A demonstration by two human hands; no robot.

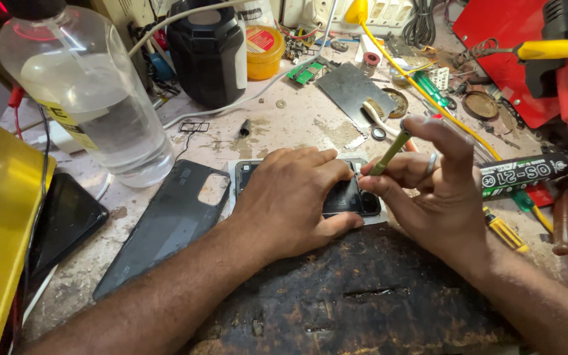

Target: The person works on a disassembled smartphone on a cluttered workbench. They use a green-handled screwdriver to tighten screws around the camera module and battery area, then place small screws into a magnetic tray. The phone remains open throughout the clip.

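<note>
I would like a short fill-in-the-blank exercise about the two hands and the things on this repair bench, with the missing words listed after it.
1. The left hand presses down on an opened ____ lying on the bench.
2. The right hand holds a thin green ____ with its tip at that device.
3. The dark removed back cover lies to the ____ of the left hand.
4. The clear plastic bottle beyond the cover holds a ____ liquid.

Missing words: phone; screwdriver; left; clear
</note>
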